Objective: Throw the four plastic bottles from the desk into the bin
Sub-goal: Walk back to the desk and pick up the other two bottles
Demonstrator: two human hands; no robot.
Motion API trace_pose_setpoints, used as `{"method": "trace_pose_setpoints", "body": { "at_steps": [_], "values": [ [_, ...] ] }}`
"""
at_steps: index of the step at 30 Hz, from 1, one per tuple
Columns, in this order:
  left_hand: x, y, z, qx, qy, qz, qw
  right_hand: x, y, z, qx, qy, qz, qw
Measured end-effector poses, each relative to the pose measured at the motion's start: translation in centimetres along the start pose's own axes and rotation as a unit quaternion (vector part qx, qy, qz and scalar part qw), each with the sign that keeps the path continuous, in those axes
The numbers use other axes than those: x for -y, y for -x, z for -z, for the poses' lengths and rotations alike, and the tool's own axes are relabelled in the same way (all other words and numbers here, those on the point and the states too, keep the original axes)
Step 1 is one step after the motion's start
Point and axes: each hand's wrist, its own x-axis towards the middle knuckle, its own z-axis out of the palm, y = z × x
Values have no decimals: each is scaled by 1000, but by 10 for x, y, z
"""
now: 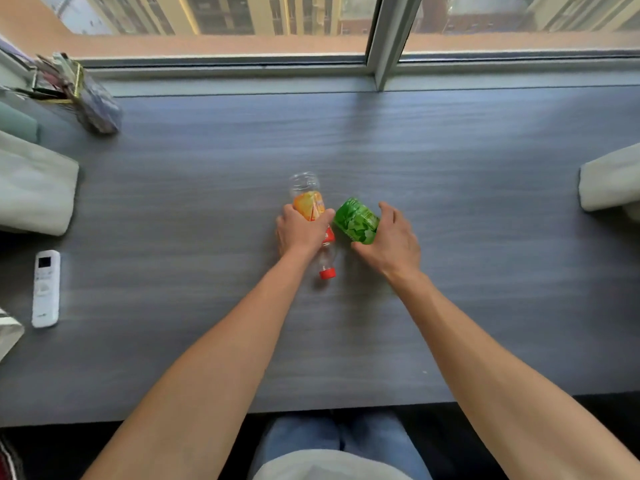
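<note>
A clear plastic bottle with an orange label (309,202) and a red cap lies on the grey desk (485,271), cap toward me. My left hand (300,233) is wrapped around its middle. Just right of it is a bottle with a green label (356,220), and my right hand (391,244) is closed around its near side. The two bottles almost touch. No other bottles and no bin are in view.
A white remote control (45,289) lies at the desk's left edge. Pale cushions sit at the left (34,188) and right (613,178) edges. A pen holder and cluttered items (76,88) stand at the back left by the window.
</note>
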Motion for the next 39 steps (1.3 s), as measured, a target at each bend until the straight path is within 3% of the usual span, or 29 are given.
{"method": "trace_pose_setpoints", "body": {
  "at_steps": [4, 8, 18, 27, 30, 34, 39],
  "values": [
    [3, -4, -18, -52, -32, 4, 998, -8, -7, -16, -21, 7, 2, 1000],
    [8, 5, -14, -50, -42, 12, 998, -13, -5, -8, -12, 0, -13, 1000],
    [62, 93, 29, 74, -70, -3, 995, -64, 86, 43, 68, -121, -72, 988],
    [150, 164, 60, 156, -224, -9, 962, -137, 205, 33, 144, -144, -137, 969],
    [170, 169, 69, 205, -269, -19, 941, -153, 241, 27, 130, -153, -191, 961],
    [181, 168, 73, 282, -359, -70, 887, -172, 300, 7, 100, -202, -281, 933],
    [164, 174, 41, 344, -428, -152, 821, -193, 384, -32, 61, -293, -416, 859]
  ]
}}
